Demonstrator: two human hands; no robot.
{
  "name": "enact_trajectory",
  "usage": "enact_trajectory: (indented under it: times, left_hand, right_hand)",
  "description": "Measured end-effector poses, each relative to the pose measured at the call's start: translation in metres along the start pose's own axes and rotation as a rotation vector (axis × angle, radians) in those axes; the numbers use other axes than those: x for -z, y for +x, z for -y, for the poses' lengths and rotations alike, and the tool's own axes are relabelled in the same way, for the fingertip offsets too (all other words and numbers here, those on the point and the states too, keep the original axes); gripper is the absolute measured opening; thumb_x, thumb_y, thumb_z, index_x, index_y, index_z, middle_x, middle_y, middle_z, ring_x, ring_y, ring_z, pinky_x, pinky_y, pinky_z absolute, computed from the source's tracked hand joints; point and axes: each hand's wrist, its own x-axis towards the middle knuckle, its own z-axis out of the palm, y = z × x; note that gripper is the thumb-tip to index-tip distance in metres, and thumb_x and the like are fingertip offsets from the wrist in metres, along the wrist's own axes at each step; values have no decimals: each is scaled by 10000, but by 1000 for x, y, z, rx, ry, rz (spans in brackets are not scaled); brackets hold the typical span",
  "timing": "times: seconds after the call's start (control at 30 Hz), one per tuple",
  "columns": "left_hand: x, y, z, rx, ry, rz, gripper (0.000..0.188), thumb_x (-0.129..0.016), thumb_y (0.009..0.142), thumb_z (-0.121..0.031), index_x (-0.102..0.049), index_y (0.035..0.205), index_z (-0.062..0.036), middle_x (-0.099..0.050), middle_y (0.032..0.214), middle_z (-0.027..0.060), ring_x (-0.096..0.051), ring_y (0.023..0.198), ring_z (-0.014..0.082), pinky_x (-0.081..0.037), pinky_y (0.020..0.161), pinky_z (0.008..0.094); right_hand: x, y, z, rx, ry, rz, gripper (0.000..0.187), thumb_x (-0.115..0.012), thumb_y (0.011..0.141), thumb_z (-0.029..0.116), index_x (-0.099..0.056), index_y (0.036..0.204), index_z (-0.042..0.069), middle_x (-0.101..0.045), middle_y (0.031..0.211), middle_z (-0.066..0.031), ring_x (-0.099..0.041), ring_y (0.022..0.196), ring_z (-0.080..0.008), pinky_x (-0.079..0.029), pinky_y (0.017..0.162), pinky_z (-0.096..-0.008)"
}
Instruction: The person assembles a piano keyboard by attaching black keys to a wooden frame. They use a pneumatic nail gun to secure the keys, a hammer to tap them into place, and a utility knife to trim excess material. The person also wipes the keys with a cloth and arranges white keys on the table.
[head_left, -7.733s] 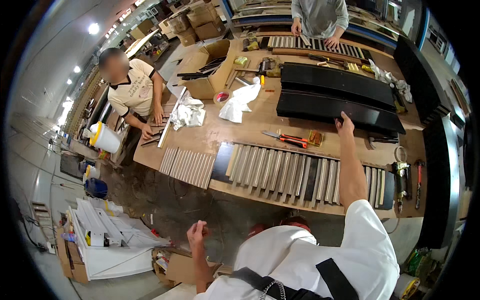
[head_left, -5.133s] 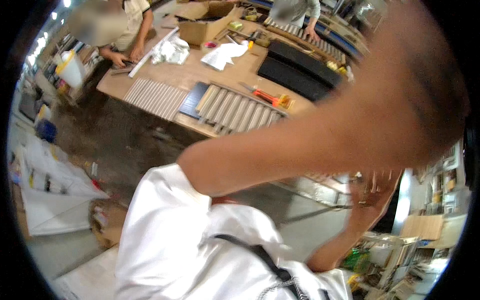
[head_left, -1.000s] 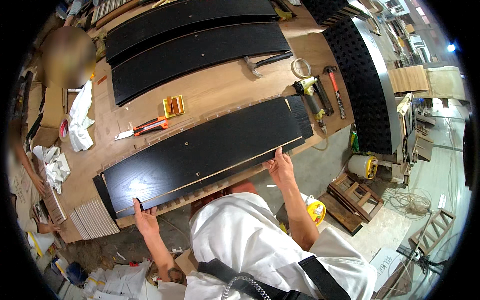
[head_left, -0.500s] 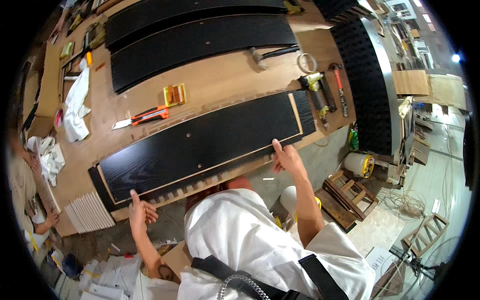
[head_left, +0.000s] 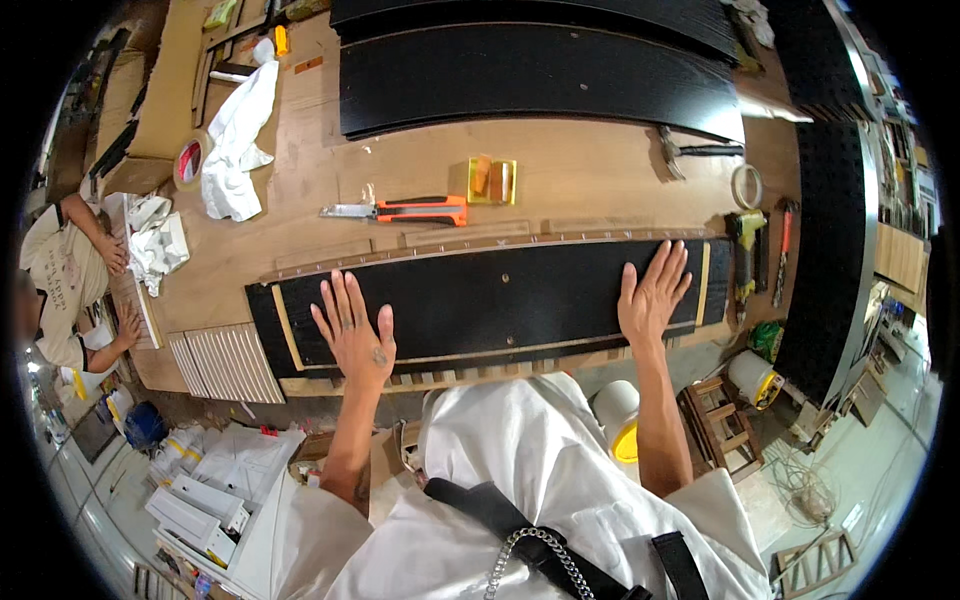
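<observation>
A long black wood-grain panel lies along the near side of the workbench, with two small round holes near its middle. Thin pale wooden strips border its near edge and both ends. Flat on its left part rests my left hand, fingers spread toward the far edge. My right hand lies open on the right part, fingertips reaching the far edge. Neither hand holds anything. Beyond that edge runs a marked wooden rail. An orange utility knife with its blade out lies farther back, beside a small yellow box.
Stacked black panels fill the far side. To the right lie a hammer, a tape roll, a nail gun and a red-handled tool. White slats sit at the left, near another person's hands.
Both hands have moved from the panel's near edge onto its top, fingers now stretched out. My view has swung left and levelled, so the bench sits farther right in the picture.
</observation>
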Motion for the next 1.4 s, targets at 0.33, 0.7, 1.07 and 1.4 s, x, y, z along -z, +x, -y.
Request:
enact_trajectory:
  times: [0.33,0.7,1.07,1.4]
  left_hand:
    - [2,4,0,-72,-40,127,758,-408,1039,-420,-179,1579,60,-175,1643,275,-140,1521,478,-55,1210,624]
    - [24,19,63,-175,-10,102,686,-378,1059,-458,-259,1592,-44,-202,1666,175,-174,1536,381,-85,1223,596]
    - [8,-10,118,143,-32,2,651,-313,1081,-364,-201,1577,42,-283,1611,227,-264,1501,369,-82,1218,585]
    - [17,2,105,51,95,-24,634,-419,1055,-364,-303,1555,9,-279,1607,214,-233,1503,397,-90,1187,638]
  right_hand:
    - [11,14,-3,214,34,68,789,-393,1033,398,-96,1569,-99,-79,1642,-324,-67,1531,-478,-24,1212,-592]
    - [14,7,-60,210,-95,44,665,-367,1065,466,-243,1612,108,-139,1677,-202,-111,1548,-397,-59,1224,-556]
    - [-13,-22,-116,-109,10,-44,661,-317,1087,501,-237,1617,114,-244,1638,-197,-292,1463,-400,-247,1169,-544]
    - [-15,-11,-117,26,-98,-72,659,-253,1087,505,-230,1619,118,-222,1634,-213,-250,1474,-410,-170,1182,-563]
